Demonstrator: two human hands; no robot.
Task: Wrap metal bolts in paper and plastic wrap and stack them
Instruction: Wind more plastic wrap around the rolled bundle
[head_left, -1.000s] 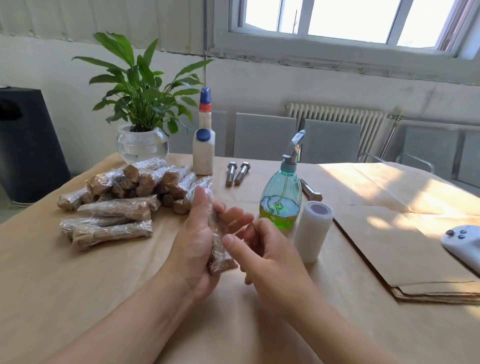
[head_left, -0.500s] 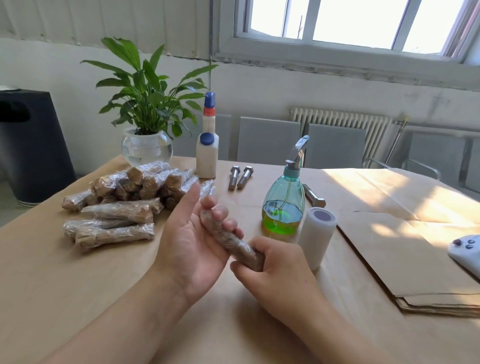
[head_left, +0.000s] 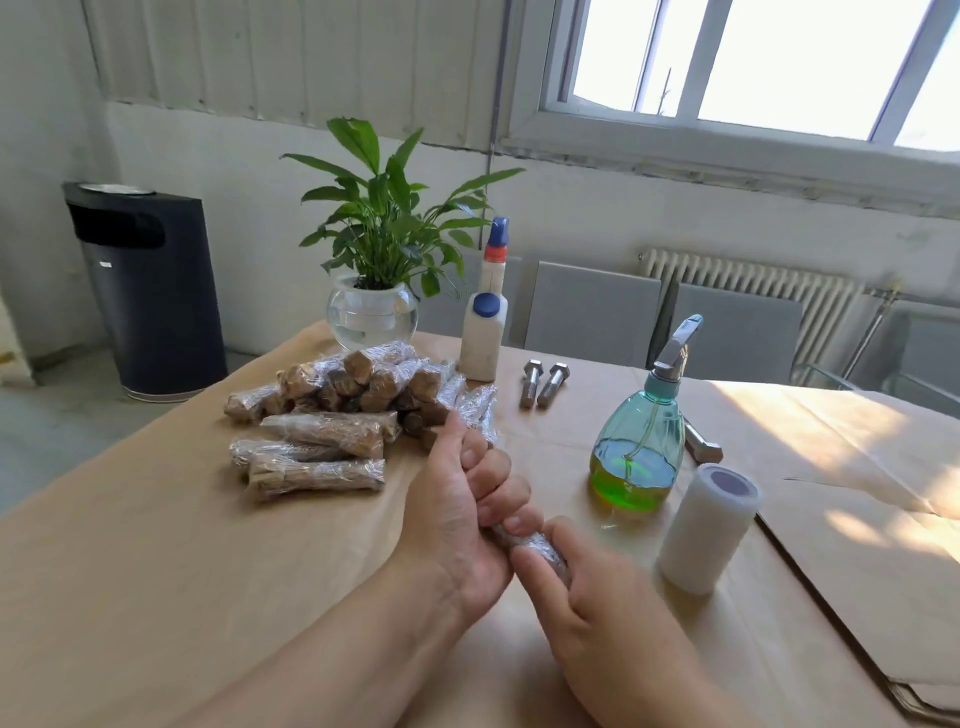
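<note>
Brown kraft paper (head_left: 156, 545) over the whole table, sunlit at the right, under a window and a white wall with a radiator.

Left hand (head_left: 457, 514) at table centre, fingers curled round the upper end of a wrapped bolt (head_left: 535, 545), thumb pointing up. Right hand (head_left: 597, 597) just beside it and touching, fingers and thumb closed on the lower end of the same wrapped bolt. Only a short glossy stretch of the wrap visible between the two fists, slanting down toward the right; the rest hidden inside the palms. Both hands held near the table; contact with the paper not clear.

Pile of wrapped bolts (head_left: 353, 395) beyond and left of the left hand, stacked in rough layers, a few lying singly at its near edge. Two bare bolts (head_left: 543, 384) side by side behind the hands, heads away from the camera. Third bare bolt (head_left: 701, 447) partly hidden behind the spray bottle (head_left: 639, 441), green liquid in its base. Roll of plastic wrap (head_left: 706, 530) upright, right of the right hand, near but apart. Two glue bottles (head_left: 485, 322) and a potted plant (head_left: 379, 270) at the far edge. Folded paper sheets (head_left: 857, 571) stacked at the right. Black bin (head_left: 150, 291) on the floor at left.
</note>
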